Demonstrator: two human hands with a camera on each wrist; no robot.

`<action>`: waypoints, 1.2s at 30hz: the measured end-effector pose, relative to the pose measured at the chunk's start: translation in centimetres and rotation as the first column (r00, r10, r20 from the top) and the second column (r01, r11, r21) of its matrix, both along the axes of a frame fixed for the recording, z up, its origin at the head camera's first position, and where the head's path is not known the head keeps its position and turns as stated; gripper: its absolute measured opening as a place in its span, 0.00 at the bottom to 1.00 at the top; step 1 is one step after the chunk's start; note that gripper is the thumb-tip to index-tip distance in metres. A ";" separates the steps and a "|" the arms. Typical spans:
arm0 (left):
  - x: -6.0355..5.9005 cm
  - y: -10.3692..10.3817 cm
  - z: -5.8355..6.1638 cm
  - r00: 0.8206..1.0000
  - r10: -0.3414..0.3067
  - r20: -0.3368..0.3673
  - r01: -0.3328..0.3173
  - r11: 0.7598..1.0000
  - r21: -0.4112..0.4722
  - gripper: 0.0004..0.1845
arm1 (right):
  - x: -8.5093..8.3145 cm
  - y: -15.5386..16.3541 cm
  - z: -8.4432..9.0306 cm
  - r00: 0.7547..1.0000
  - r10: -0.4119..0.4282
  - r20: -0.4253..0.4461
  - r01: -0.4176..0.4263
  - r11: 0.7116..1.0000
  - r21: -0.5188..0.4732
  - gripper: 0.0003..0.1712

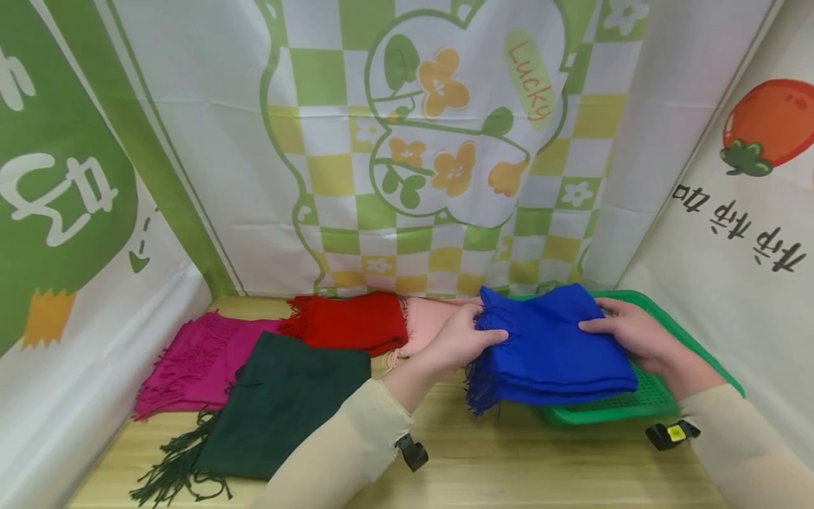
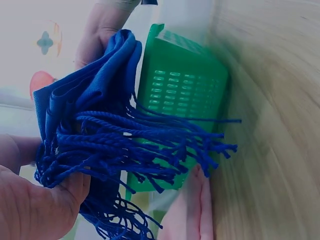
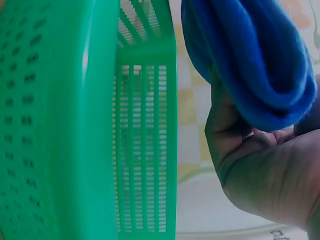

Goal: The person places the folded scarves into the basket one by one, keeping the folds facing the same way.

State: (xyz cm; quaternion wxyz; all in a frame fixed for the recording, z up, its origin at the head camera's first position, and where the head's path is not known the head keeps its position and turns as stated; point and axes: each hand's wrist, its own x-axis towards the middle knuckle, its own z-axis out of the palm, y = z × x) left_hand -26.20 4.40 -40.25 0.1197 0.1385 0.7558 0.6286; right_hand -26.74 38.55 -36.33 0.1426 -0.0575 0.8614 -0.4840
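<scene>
A folded blue scarf (image 1: 553,346) with knotted fringe (image 2: 135,140) is held up between both hands, over the green plastic basket (image 1: 642,399). My left hand (image 1: 461,336) grips its fringed side, thumb on top. On the opposite side, my right hand (image 1: 642,336) pinches the folded edge, thumb above and fingers underneath. In the right wrist view the scarf's rounded folds (image 3: 260,75) rest in the curled right hand (image 3: 265,160), beside the basket's slotted wall (image 3: 145,150). The left wrist view has the fringe hanging past the left hand (image 2: 40,205), in front of the basket.
Left of the basket lie more folded scarves: a pink one (image 1: 426,322) partly behind my left arm, a red one (image 1: 356,322), a magenta one (image 1: 197,360) and a dark green one (image 1: 286,403) on the wooden table (image 1: 483,459). Printed cloth walls (image 1: 222,177) enclose the back and sides.
</scene>
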 end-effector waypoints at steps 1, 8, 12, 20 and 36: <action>-0.1 0.3 -0.1 1.000 0.001 -0.005 -0.001 1.000 -0.011 0.46 | -0.1 0.3 -0.1 1.000 -0.001 -0.003 0.001 1.000 0.008 0.52; -0.4 2.3 -0.1 1.000 0.006 0.006 -0.006 1.000 -0.006 0.45 | -0.9 2.2 0.1 0.999 -0.004 0.037 0.003 1.000 0.028 0.55; -0.5 3.4 -0.1 0.999 0.001 0.034 0.000 1.000 -0.005 0.45 | -1.5 3.2 0.0 0.999 -0.007 0.051 0.006 1.000 0.024 0.56; -1.2 5.2 -0.8 1.000 -0.014 0.022 0.015 0.996 -0.089 0.44 | -2.3 4.9 -0.7 0.996 -0.005 0.087 0.005 1.000 -0.004 0.55; -1.2 8.7 0.0 1.000 -0.011 -0.024 0.005 0.969 -0.246 0.41 | -3.3 7.3 -1.2 0.988 0.022 0.152 -0.025 0.999 0.020 0.53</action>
